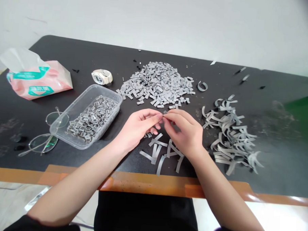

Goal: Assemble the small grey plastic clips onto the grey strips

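My left hand (pixel 138 126) and my right hand (pixel 184 132) meet above the black table (pixel 274 168), fingertips together. Between them they pinch a small grey strip piece (pixel 164 117), mostly hidden by the fingers. Just beyond my fingertips lies a large heap of small grey pieces (pixel 157 83). Long grey strips (pixel 154 153) lie loose under my wrists. A pile of curled grey strips (pixel 229 136) sits to the right of my right hand. To the left of my left hand, a clear plastic tub (pixel 105 93) holds many small grey pieces.
Eyeglasses (pixel 49 134) lie left of the tub, and a pink tissue pack (pixel 40 81) lies behind them. A white roll of tape (pixel 102 76) stands near the heap. The table's near edge has an orange strip (pixel 146 183). Dark scraps dot the far side.
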Tool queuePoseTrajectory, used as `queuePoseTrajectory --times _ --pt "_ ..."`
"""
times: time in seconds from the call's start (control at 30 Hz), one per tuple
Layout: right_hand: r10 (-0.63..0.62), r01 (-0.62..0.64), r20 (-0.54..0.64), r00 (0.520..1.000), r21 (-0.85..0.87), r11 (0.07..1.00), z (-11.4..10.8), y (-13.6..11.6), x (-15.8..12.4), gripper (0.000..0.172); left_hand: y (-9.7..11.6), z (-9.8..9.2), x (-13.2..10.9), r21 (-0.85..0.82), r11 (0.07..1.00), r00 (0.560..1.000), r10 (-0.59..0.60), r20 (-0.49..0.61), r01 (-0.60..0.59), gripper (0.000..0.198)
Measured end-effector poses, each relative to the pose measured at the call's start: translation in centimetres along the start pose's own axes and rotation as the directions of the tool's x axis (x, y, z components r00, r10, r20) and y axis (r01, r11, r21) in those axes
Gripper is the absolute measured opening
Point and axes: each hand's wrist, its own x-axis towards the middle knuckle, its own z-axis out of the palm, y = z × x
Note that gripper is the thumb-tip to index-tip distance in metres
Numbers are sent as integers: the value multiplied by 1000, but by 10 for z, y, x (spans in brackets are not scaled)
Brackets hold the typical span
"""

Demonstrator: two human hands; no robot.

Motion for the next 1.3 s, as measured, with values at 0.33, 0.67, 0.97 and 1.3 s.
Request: queuePoseTrajectory --times 0.33,0.67,0.97,1.3 --pt "489 -612 374 788 553 565 -20 11 8 17 -3 -7 -3 778 388 803 547 237 -495 12" --pt "439 -660 495 750 517 544 -21 12 10 12 -6 -6 -4 814 172 732 566 379 -554 13" --pt "423 -683 544 724 482 549 -19 16 11 8 -6 -8 -2 839 -41 697 535 478 -543 18" --pt "468 -698 518 716 518 495 -18 10 14 10 -1 -7 -4 793 253 775 503 382 -555 10"
